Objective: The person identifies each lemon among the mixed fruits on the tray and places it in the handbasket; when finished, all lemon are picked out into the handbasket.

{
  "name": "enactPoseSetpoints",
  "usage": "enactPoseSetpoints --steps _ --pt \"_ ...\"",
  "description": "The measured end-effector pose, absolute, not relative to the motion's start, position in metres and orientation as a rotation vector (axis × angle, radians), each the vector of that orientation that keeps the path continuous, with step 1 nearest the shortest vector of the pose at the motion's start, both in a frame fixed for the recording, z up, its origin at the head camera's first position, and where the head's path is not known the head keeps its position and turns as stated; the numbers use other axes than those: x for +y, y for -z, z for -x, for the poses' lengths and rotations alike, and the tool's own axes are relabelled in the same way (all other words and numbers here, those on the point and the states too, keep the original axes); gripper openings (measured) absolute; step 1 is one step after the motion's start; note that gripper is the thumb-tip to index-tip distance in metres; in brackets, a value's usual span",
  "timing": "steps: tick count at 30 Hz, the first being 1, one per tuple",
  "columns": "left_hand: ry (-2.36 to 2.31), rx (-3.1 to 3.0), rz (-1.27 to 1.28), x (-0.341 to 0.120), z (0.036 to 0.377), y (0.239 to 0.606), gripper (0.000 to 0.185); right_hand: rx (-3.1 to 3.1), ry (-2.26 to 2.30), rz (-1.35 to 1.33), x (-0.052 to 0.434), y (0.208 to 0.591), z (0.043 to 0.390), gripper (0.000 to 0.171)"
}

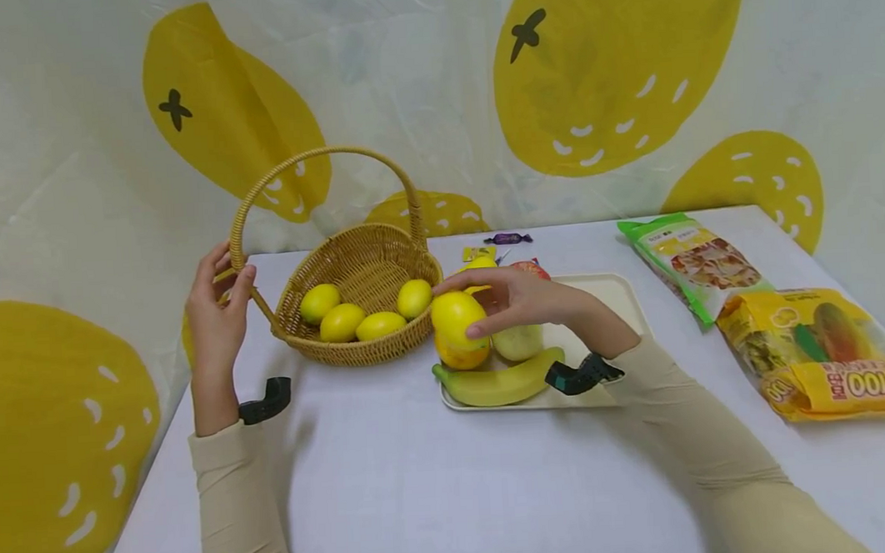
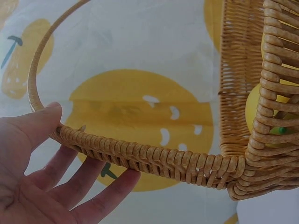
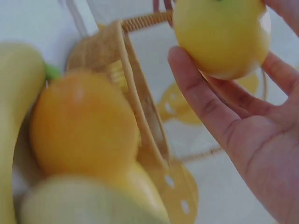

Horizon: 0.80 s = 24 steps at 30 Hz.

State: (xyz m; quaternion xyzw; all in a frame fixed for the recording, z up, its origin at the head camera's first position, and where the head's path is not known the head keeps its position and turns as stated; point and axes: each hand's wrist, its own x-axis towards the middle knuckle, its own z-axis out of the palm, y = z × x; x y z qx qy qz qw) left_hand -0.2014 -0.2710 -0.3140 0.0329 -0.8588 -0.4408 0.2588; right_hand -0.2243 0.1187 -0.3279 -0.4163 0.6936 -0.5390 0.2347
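— lemon (image 1: 457, 316)?
— upright, long axis vertical, pinched in right hand (image 1: 522, 301) fingers above tray (image 1: 624, 296), beside wicker basket (image 1: 359, 268).
— left hand (image 1: 215, 322)?
— fingers loosely curled round basket handle (image 2: 140, 156) on surface (image 1: 423, 478).

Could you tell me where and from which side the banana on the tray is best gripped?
Probably the banana's thick middle, taken from above. It lies flat along the tray's near edge with its top bare, though the right hand, which holds a lemon, hangs close above. Fruit crowds its far side, so fingers fit best over the top.
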Motion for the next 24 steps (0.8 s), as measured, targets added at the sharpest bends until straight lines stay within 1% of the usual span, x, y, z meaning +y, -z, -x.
enactPoseSetpoints --steps 9,15,17,20,24 --pt "1.196 -2.323 -0.072 -0.270 0.203 0.314 0.049 1.984 1.524 1.057 0.044 0.331 0.233 0.057" --pt "1.173 -2.286 -0.065 -0.276 0.201 0.315 0.047 2.105 1.574 0.820 0.002 0.336 0.242 0.065" --pt "1.171 -2.286 -0.071 -0.276 0.201 0.315 0.047 2.111 1.568 0.724 -0.009 0.338 0.246 0.067" --pt "1.186 -2.300 -0.086 -0.275 0.201 0.315 0.048 2.086 1.549 0.652 -0.019 0.345 0.252 0.067" --pt "1.199 -2.309 -0.091 -0.272 0.203 0.316 0.048 2.056 1.483 0.712 -0.023 0.353 0.257 0.063"
